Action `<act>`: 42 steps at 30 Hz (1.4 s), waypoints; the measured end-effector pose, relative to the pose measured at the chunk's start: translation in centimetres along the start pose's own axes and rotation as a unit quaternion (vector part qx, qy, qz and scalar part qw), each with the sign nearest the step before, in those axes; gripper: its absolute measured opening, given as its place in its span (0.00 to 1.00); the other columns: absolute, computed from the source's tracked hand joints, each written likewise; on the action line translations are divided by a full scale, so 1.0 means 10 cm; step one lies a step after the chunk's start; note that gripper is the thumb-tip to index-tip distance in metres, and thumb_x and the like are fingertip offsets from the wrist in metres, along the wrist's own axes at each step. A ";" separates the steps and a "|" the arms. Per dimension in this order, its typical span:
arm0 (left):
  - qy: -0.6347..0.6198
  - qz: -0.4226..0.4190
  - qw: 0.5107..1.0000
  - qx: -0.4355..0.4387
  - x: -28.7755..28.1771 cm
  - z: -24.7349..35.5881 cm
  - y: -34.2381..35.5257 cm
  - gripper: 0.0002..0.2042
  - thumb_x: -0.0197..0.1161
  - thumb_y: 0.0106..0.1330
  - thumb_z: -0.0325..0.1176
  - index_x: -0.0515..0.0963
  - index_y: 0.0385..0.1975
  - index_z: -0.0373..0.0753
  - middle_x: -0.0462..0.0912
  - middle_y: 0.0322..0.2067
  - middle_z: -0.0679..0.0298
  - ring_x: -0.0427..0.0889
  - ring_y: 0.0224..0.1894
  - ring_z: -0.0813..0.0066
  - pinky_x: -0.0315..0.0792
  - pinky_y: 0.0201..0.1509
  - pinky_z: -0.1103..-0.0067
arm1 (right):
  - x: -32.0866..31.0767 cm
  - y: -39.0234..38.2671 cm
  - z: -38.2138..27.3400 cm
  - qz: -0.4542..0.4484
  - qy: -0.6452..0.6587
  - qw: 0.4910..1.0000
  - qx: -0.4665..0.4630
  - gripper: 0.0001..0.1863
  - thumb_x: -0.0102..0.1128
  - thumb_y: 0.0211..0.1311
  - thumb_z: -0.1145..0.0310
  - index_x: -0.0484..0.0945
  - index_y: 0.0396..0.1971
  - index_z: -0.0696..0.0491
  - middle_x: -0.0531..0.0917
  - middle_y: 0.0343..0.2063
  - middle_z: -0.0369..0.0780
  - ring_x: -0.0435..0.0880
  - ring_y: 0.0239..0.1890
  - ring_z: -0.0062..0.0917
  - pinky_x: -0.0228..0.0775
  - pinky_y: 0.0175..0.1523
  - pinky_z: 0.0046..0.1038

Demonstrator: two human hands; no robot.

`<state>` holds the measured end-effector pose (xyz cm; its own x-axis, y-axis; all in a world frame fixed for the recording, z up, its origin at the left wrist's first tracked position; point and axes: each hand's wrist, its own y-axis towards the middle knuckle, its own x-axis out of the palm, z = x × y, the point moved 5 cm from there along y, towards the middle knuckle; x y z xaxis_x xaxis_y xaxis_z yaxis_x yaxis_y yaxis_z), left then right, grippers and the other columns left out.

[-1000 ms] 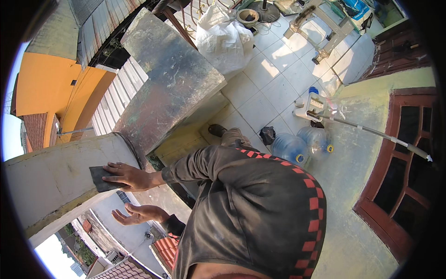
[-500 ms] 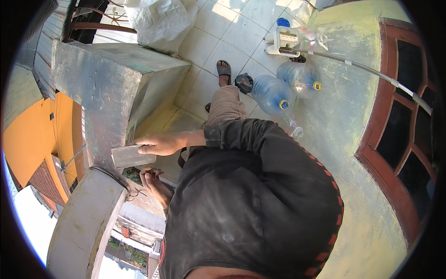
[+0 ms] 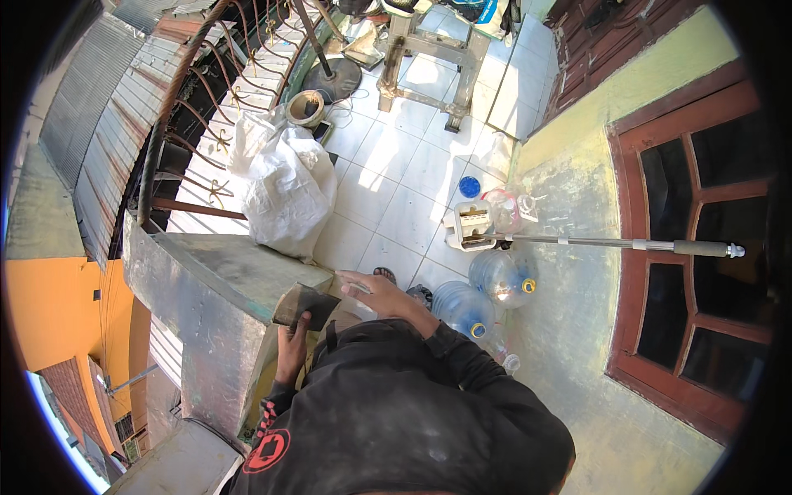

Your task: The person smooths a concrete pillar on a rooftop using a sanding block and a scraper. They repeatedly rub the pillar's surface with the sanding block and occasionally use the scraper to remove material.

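My left hand [image 3: 291, 351] grips a flat, dark grey rectangular block [image 3: 305, 308], its thumb lying across the face. The block's exact kind does not show; it is held tilted beside the corner of a low concrete wall [image 3: 219, 318] with worn grey paint. To the right of the block, my right hand [image 3: 381, 294] is raised with its fingers stretched out, pointing left. Nothing shows in that right hand, and a small gap seems to part it from the block.
A white sack [image 3: 289, 194] leans by the wall's far end, under a rusty railing [image 3: 194, 74]. On my right stand large blue water bottles [image 3: 464, 307] and a white squeeze-mop bucket [image 3: 472, 227] with a long-handled mop [image 3: 594, 242]. Farther off is a wooden stand [image 3: 433, 58].
The block has passed from my right hand to my left and moved off the wall face. My right hand has let go. The view has swung up toward the far floor.
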<state>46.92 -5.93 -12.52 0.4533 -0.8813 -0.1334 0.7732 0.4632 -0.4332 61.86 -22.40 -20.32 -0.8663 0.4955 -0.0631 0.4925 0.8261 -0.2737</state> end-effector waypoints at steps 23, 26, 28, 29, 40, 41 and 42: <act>-0.082 0.135 0.987 0.023 0.14 0.39 2.65 0.30 0.56 0.73 0.57 0.81 0.39 0.27 0.82 0.28 0.52 0.79 0.30 0.64 0.72 0.38 0.66 | -3.78 1.63 -0.03 0.034 -0.232 0.957 0.171 0.33 0.53 0.75 0.53 0.64 0.71 0.58 0.73 0.65 0.47 0.71 0.67 0.37 0.62 0.67 0.33; -0.012 0.185 0.983 -0.010 -0.14 0.96 2.76 0.30 0.56 0.73 0.57 0.80 0.36 0.26 0.81 0.25 0.52 0.79 0.28 0.65 0.72 0.35 0.65 | -5.70 2.29 -0.49 0.141 -0.367 0.920 -0.001 0.27 0.53 0.76 0.62 0.68 0.66 0.63 0.73 0.64 0.53 0.71 0.67 0.39 0.59 0.71 0.35; -0.019 0.197 0.980 -0.008 -0.18 0.80 3.15 0.30 0.56 0.73 0.56 0.79 0.34 0.25 0.80 0.23 0.52 0.79 0.28 0.66 0.72 0.34 0.65 | -5.96 3.00 -0.93 0.219 -0.407 0.885 -0.057 0.26 0.53 0.75 0.62 0.68 0.66 0.63 0.73 0.62 0.52 0.71 0.65 0.39 0.60 0.69 0.35; -0.021 0.196 0.980 -0.011 -0.17 0.75 3.28 0.30 0.56 0.73 0.56 0.79 0.32 0.25 0.79 0.22 0.52 0.79 0.27 0.67 0.72 0.33 0.65 | -5.90 3.28 -1.10 0.251 -0.403 0.878 -0.056 0.26 0.53 0.75 0.62 0.68 0.65 0.63 0.73 0.61 0.52 0.71 0.64 0.38 0.60 0.68 0.34; -0.045 0.351 0.935 -0.020 -0.26 0.98 3.61 0.24 0.58 0.72 0.50 0.81 0.33 0.28 0.80 0.18 0.55 0.82 0.23 0.62 0.73 0.32 0.66 | -4.09 4.10 -1.00 -0.008 -0.173 0.982 0.080 0.25 0.52 0.72 0.65 0.68 0.64 0.62 0.73 0.52 0.48 0.72 0.53 0.34 0.63 0.59 0.32; -0.070 0.360 0.930 -0.030 -0.19 1.01 3.62 0.24 0.58 0.72 0.50 0.81 0.33 0.28 0.80 0.18 0.55 0.82 0.23 0.62 0.73 0.32 0.66 | -4.00 4.02 -0.97 -0.033 -0.154 0.982 0.101 0.25 0.52 0.72 0.66 0.68 0.64 0.62 0.73 0.51 0.47 0.72 0.52 0.33 0.63 0.58 0.32; -0.096 0.375 0.921 -0.039 -0.12 1.05 3.61 0.24 0.58 0.72 0.50 0.81 0.33 0.29 0.80 0.18 0.55 0.82 0.23 0.62 0.73 0.32 0.66 | -3.92 3.98 -0.94 -0.063 -0.138 0.981 0.120 0.25 0.52 0.72 0.66 0.68 0.63 0.62 0.73 0.50 0.47 0.72 0.51 0.33 0.64 0.57 0.32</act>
<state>78.97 12.82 -18.70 0.9232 -0.2801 -0.2633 0.1803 0.9204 -0.3470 116.22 -6.39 -19.71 -0.9246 0.2751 -0.2634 0.3757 0.7725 -0.5120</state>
